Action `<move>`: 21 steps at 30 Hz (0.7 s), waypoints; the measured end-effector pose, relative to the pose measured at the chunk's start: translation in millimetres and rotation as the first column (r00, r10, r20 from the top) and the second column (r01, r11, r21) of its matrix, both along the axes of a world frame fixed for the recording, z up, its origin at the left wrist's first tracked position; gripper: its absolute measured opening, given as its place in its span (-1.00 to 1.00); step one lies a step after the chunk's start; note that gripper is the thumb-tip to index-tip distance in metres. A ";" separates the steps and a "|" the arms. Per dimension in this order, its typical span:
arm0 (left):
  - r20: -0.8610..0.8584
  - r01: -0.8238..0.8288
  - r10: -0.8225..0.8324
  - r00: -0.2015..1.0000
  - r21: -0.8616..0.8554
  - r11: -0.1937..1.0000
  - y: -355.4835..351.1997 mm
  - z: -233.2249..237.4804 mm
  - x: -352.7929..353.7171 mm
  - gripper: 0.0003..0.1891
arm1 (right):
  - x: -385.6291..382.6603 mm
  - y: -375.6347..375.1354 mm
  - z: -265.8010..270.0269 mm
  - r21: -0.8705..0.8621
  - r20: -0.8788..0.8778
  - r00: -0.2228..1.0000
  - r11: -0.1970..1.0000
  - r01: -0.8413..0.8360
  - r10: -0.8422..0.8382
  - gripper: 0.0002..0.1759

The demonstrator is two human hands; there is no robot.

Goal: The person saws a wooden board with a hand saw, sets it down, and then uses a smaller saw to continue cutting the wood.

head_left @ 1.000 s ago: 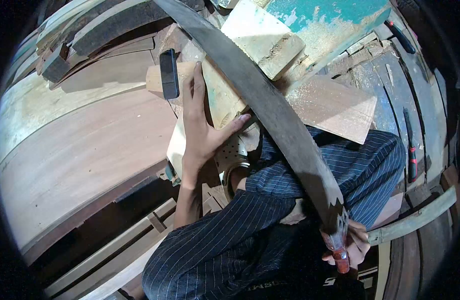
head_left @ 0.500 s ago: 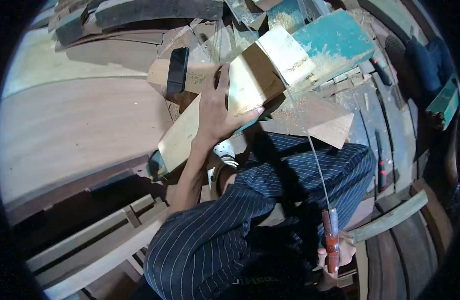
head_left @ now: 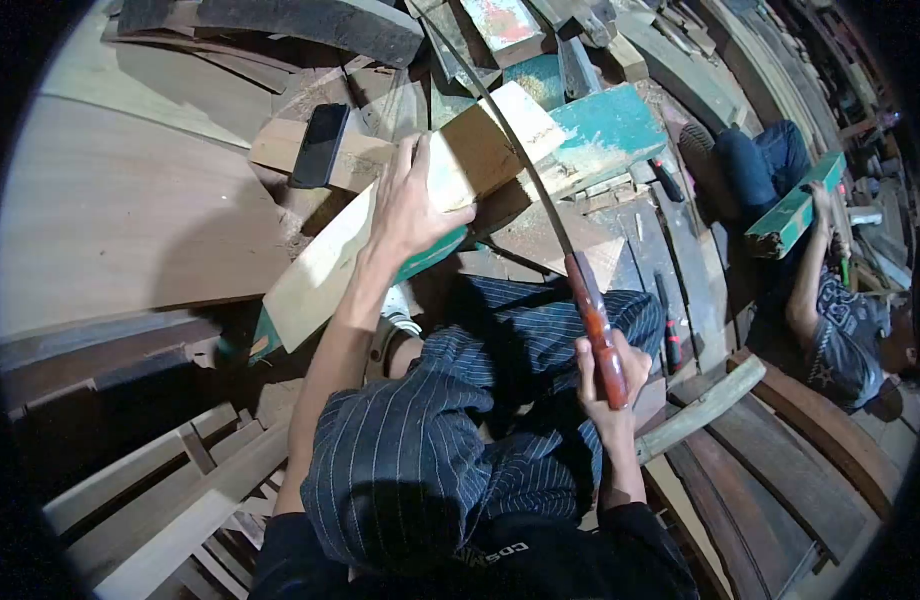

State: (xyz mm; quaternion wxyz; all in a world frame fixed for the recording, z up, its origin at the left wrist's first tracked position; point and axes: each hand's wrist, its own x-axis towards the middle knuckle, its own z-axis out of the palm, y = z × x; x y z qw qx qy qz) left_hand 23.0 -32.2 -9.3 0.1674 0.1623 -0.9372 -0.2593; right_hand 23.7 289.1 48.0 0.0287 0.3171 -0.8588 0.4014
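Note:
My left hand (head_left: 408,205) grips a pale wooden beam (head_left: 325,262) from above, thumb over its near edge and fingers across its top. The beam lies slanted, with green paint on its lower side. My right hand (head_left: 615,375), above my right thigh, is closed around the reddish-brown wooden handle (head_left: 598,330) of a long, narrow, dark blade (head_left: 532,170). The blade slants up and away, overlapping the beam's far part in this view, and its far end runs to the top edge. Beyond it lies a green-painted block (head_left: 610,135) with worn patches.
A black phone (head_left: 321,146) lies on a wood piece near the beam. Broad planks (head_left: 140,210) cover the left. At the right a person (head_left: 845,330) holds a green timber piece (head_left: 802,212). A red-and-black tool (head_left: 670,325) lies on boards beside my knee.
My right hand has lifted the bladed tool up and forward, and the blade now shows its side more. The view has turned right, bringing the other person further in. My left hand stays on the beam.

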 end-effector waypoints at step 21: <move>0.023 0.079 -0.078 0.997 -0.063 0.995 29.0 0.9 15.2 0.15 | 78.6 35.1 28.0 0.020 0.023 0.990 0.990 0.138 -0.139 -0.68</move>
